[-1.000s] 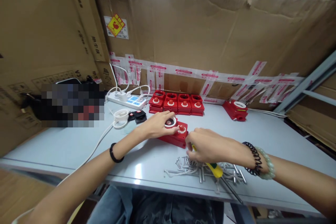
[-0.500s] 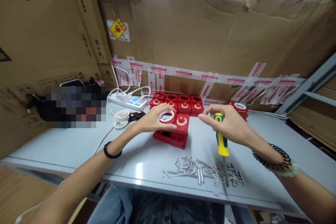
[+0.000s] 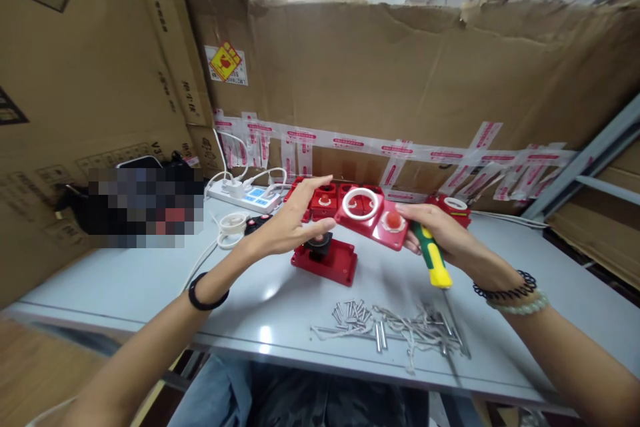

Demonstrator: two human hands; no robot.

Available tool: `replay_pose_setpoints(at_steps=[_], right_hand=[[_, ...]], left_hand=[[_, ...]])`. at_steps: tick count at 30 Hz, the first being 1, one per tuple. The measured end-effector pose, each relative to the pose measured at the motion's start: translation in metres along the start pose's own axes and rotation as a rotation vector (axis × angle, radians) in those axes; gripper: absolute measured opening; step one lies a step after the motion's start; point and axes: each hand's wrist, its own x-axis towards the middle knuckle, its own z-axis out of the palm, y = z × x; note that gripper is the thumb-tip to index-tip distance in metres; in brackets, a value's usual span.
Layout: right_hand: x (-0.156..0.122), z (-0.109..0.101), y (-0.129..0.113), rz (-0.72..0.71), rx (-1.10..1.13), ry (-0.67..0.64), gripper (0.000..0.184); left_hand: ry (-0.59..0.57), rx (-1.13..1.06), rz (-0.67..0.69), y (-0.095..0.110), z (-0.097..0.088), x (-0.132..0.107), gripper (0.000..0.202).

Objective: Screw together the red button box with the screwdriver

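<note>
My right hand (image 3: 443, 227) grips the right end of a red cover (image 3: 371, 229). It also keeps a yellow-green screwdriver (image 3: 434, 259), tip pointing down, against the palm. On the cover are a white ring (image 3: 345, 207) and a red dome in a pale collar. My left hand (image 3: 290, 223) is open near the cover's left end, thumb and fingers apart, holding nothing. Below it on the table lies a red box base (image 3: 336, 268), with a black part (image 3: 317, 244) at its left end, partly hidden by my thumb.
Several red boxes (image 3: 325, 205) stand behind, partly covered; another red box (image 3: 456, 213) is at right. Screws (image 3: 353, 312) and metal rods with string (image 3: 415, 328) lie in front. A power strip (image 3: 245, 196) and white cable (image 3: 233, 228) are at left. Cardboard (image 3: 350, 73) walls the back.
The red cover has been lifted off its base and tilted, moving right. My left hand has let go of it; my right hand has taken its right end, showing the black part below.
</note>
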Motion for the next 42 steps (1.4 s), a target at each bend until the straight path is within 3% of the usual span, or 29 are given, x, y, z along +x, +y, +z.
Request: replay_pose_setpoints(at_steps=[3,6,13,16,19,21,23,26,29,34,38,42], right_hand=[[-0.007,-0.015,0.003,0.0,0.052,0.065,0.039],[-0.011,-0.022,0.009,0.001,0.07,0.081,0.038],[-0.014,-0.022,0.016,0.014,0.092,0.101,0.034],[-0.017,-0.022,0.015,0.016,0.092,0.112,0.034],[-0.019,-0.02,0.013,0.033,0.072,0.116,0.033],[-0.019,-0.018,0.012,0.046,0.067,0.118,0.034],[-0.019,-0.017,0.013,0.053,0.062,0.117,0.034],[-0.018,-0.017,0.017,0.058,0.04,0.111,0.036],[-0.017,-0.018,0.019,0.059,0.028,0.099,0.037],[-0.019,-0.018,0.019,0.046,-0.025,0.097,0.037],[-0.018,-0.016,0.019,0.044,-0.039,0.069,0.039],[-0.017,-0.013,0.018,0.055,0.004,0.046,0.038]], left_hand=[[-0.238,0.054,-0.053,-0.014,0.003,-0.017,0.048],[-0.337,0.037,-0.071,-0.024,0.01,-0.024,0.037],[-0.199,-0.075,-0.074,-0.027,0.016,-0.019,0.03],[-0.045,-0.07,-0.113,-0.034,0.002,-0.021,0.034],[0.1,0.092,-0.19,-0.055,-0.018,-0.028,0.039],[0.076,0.296,-0.265,-0.075,-0.029,-0.035,0.039],[-0.065,0.487,-0.329,-0.094,-0.035,-0.043,0.036],[-0.103,0.575,-0.37,-0.108,-0.037,-0.051,0.031],[-0.096,0.663,-0.373,-0.098,-0.039,-0.053,0.029],[-0.204,0.866,-0.365,-0.062,-0.04,-0.065,0.029],[-0.302,0.779,-0.348,-0.053,-0.036,-0.083,0.029],[-0.286,0.674,-0.398,-0.058,-0.036,-0.09,0.023]])
